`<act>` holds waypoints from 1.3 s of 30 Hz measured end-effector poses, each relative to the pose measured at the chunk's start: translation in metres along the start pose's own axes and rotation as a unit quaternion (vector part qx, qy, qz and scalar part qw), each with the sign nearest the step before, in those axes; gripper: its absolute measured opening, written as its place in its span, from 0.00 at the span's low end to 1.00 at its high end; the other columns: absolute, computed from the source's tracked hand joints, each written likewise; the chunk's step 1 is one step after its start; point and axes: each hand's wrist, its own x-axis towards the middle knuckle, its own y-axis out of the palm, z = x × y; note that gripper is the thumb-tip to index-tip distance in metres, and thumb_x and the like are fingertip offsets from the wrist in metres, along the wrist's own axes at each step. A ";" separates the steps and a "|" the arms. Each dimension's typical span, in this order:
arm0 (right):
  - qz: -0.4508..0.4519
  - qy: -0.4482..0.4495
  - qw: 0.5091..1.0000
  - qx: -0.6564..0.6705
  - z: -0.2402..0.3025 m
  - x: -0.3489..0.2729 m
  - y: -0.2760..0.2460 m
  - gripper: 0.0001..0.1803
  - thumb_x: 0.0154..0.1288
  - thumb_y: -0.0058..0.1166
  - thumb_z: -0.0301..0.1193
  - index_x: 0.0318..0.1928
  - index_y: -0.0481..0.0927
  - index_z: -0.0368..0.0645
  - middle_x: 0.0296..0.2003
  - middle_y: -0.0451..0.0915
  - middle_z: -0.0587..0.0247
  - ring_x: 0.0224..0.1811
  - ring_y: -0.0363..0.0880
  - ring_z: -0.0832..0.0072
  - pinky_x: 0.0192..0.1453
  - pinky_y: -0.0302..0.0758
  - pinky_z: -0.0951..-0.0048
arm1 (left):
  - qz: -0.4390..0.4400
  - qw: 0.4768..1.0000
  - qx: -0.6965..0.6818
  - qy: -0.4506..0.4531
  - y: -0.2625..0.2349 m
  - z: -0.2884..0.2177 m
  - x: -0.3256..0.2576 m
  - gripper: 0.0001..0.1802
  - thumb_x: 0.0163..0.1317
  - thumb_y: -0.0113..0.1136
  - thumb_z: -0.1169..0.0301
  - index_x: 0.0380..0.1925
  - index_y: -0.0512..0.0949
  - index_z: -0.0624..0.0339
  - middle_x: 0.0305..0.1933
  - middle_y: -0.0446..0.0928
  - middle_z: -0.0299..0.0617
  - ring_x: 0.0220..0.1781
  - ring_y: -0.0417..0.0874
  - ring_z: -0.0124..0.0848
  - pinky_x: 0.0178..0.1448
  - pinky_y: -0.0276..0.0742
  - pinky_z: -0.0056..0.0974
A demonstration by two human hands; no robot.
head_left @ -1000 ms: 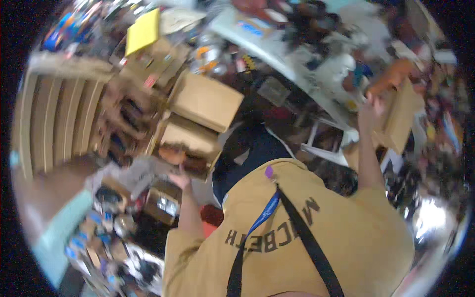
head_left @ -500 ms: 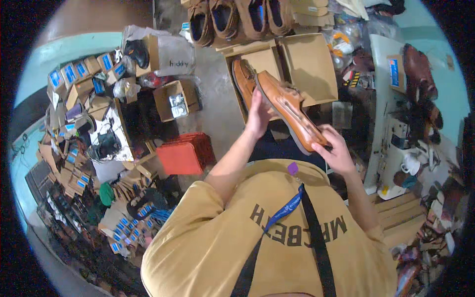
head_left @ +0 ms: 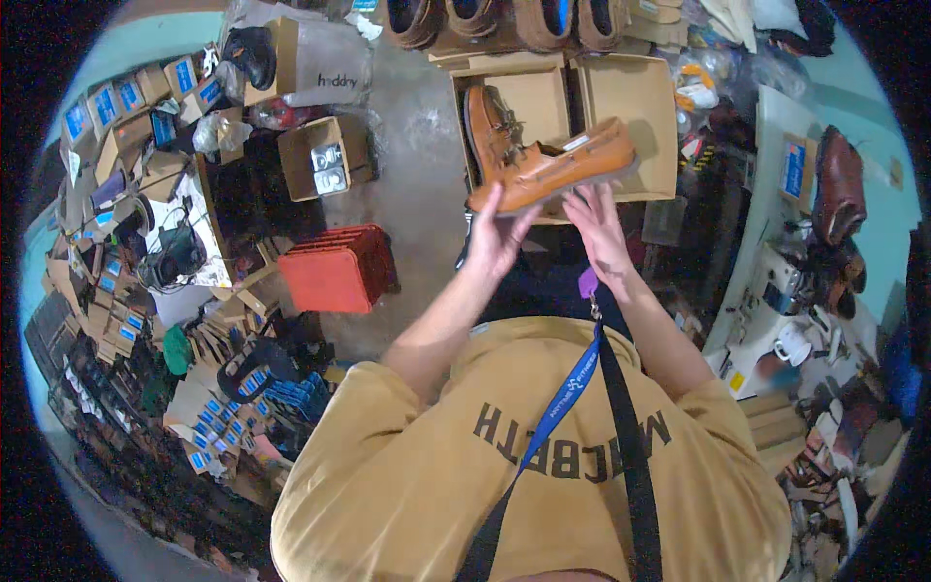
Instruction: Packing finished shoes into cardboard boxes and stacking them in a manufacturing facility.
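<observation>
While one tan shoe (head_left: 483, 131) sits in the shoebox (head_left: 545, 99), left fingers (head_left: 495, 200) grip its mate (head_left: 572, 171), right fingers (head_left: 586, 206) spread beneath.

Glossy against matt
The tan shoe (head_left: 562, 173) I hold looks smooth, polished leather; the open box (head_left: 533, 92), dull cardboard.

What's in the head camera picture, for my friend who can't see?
The person's left hand holds one end of a tan shoe over an open cardboard box; the right hand, open, is close below it. Another tan shoe is in the box, with brown shoes lined up beyond.
</observation>
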 end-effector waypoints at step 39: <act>-0.097 -0.106 0.685 -0.715 -0.044 0.092 -0.124 0.11 0.63 0.54 0.33 0.37 0.73 0.37 0.40 0.78 0.46 0.42 0.77 0.45 0.49 0.74 0.52 | -0.058 0.654 0.672 0.343 -0.058 -0.014 0.058 0.35 0.60 0.63 0.71 0.66 0.61 0.54 0.69 0.55 0.54 0.72 0.59 0.49 0.75 0.57 0.46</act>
